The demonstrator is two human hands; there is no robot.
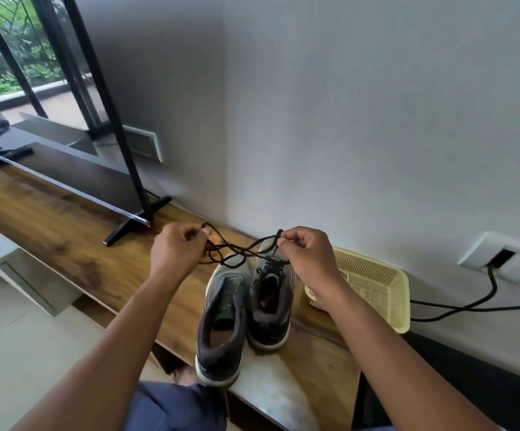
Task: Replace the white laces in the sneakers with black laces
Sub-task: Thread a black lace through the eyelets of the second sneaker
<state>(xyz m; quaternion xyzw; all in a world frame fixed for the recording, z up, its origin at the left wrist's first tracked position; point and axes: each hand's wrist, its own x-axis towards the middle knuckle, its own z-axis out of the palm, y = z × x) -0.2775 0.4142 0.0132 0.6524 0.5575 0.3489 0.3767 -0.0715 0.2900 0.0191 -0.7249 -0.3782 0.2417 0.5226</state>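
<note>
Your forearms are bare, with no sleeves, watch or rings showing on your left hand (179, 247) or right hand (304, 255). You wear dark blue trousers (171, 405).

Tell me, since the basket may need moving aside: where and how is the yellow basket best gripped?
Probably by the yellow basket's rim along its right side, coming from above: the open top leaves that edge exposed, the wall lies behind it, and the right hand holding the black lace covers its left end.

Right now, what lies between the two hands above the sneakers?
In the head view, only the black lace spans from the left hand to the right hand, looping and crossing above the sneakers.
</note>
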